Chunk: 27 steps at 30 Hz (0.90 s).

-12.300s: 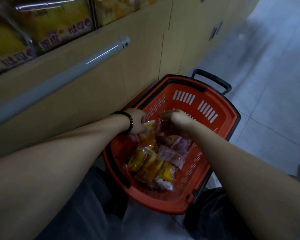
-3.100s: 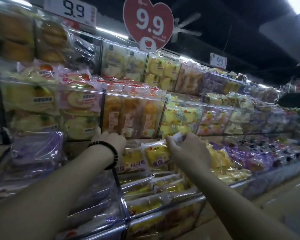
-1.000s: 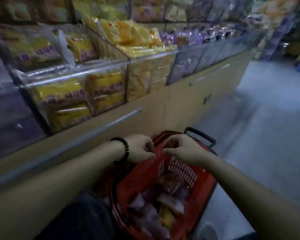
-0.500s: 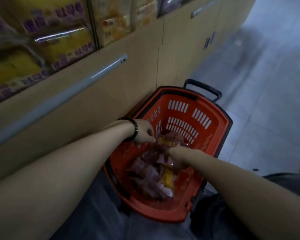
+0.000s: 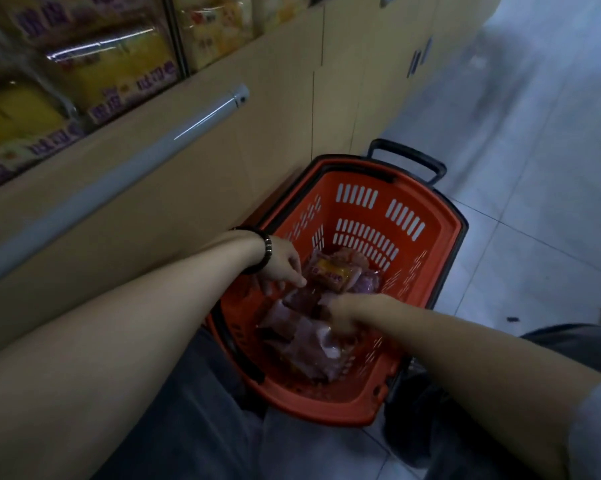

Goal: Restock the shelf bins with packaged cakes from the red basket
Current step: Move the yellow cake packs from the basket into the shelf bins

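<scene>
down on the floor, against the cabinet: red basket (image 5: 427,233), black handle at its far end, the person's knees on either side of it
basket contents: packaged cakes, a heap of pinkish-purple packs (image 5: 306,337) filling the near half, one yellow pack (image 5: 330,273) lying toward the far wall
left arm: stretched forward and down from the lower left, forearm bare, dark bead bracelet (image 5: 266,249) at the wrist
left hand (image 5: 281,265): over the left side of the heap, palm down, fingers pointing toward the yellow pack and touching its near edge; nothing is clearly gripped, fingers look loose rather than clenched
right arm: reaches in from the lower right, crossing over the basket's right rim, a light sleeve edge at the frame border
right hand (image 5: 347,315): pushed down into the middle of the heap, knuckles up, fingers curled among the pinkish-purple packs; whether it grasps one i cannot tell, the fingertips are buried
hands to each other: near, not touching, left farther from the camera
shelf bins (image 5: 94,67): upper left, above the cabinet front, holding yellow packs behind clear fronts
rail (image 5: 174,129): grey bar running along the cabinet below the bins
</scene>
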Available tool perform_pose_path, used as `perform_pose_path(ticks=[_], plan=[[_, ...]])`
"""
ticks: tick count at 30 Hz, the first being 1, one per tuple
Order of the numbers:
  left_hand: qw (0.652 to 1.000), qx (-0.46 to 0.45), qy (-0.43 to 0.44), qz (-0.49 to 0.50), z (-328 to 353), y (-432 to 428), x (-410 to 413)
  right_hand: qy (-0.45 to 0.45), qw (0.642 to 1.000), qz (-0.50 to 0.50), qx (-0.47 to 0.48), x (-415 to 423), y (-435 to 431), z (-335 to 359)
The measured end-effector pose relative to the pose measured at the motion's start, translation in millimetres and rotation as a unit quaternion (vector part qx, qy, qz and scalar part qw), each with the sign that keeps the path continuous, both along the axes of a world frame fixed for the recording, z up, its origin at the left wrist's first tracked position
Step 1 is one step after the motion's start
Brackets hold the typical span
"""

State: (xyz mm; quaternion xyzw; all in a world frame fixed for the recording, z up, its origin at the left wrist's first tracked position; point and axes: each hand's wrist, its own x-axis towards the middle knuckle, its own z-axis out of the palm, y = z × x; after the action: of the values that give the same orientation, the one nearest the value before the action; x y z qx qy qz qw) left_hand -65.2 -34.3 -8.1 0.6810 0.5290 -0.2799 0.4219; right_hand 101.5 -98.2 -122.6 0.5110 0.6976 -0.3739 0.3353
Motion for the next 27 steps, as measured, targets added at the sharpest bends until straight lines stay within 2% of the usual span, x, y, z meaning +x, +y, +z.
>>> perform_pose_path(ticks=[2, 4, 6, 8, 13, 15, 17, 18, 19, 20, 21, 23, 27], plan=[[1.000, 0.000, 0.004, 0.018, 2.5, -1.2, -0.8, 0.096, 0.987, -0.129, -0.005, 6.0, 8.4, 28.5], [1.000, 0.002, 0.003, 0.024, 5.1, -2.6, -0.6, 0.201, 0.946, -0.253, -0.028, 10.6, 11.4, 55.6], [0.999, -0.011, -0.003, 0.041, 8.6, -4.7, 1.6, 0.273, 0.902, -0.332, -0.047, 13.2, 12.5, 76.5], [0.999, 0.002, -0.010, 0.045, 10.3, -5.4, 3.8, 0.308, 0.875, -0.367, -0.071, 12.3, 16.5, 85.5], [0.993, 0.115, 0.010, -0.006, 9.5, -5.5, 3.2, 0.361, 0.807, -0.440, -0.157, 16.7, 30.8, 84.6], [0.992, 0.123, 0.010, 0.002, 10.5, -5.1, 2.7, 0.370, 0.790, -0.452, -0.187, 19.0, 34.3, 81.1], [0.992, 0.126, 0.023, -0.005, 18.4, -6.3, 2.6, 0.351, 0.802, -0.466, -0.127, 18.4, 41.5, 63.9], [0.990, 0.135, 0.036, -0.012, 23.3, -7.5, 3.0, 0.312, 0.839, -0.444, -0.043, 16.3, 45.0, 52.0], [0.989, 0.140, 0.044, -0.011, 23.0, -6.0, 1.1, 0.239, 0.894, -0.376, 0.055, 14.1, 48.9, 40.1], [0.990, 0.134, 0.044, 0.003, 23.0, -4.8, -1.9, 0.151, 0.939, -0.282, 0.123, 12.5, 50.4, 29.7], [0.992, 0.120, 0.036, 0.023, 21.2, -3.5, -6.4, 0.066, 0.969, -0.188, 0.145, 10.2, 49.0, 20.1], [0.994, 0.091, 0.022, 0.054, 20.5, -3.8, -13.9, -0.039, 0.989, -0.098, 0.103, 9.0, 47.3, -4.8], [0.995, 0.079, 0.008, 0.064, 13.5, 1.5, -22.0, -0.120, 0.983, -0.127, 0.047, 10.6, 50.2, -48.2]])
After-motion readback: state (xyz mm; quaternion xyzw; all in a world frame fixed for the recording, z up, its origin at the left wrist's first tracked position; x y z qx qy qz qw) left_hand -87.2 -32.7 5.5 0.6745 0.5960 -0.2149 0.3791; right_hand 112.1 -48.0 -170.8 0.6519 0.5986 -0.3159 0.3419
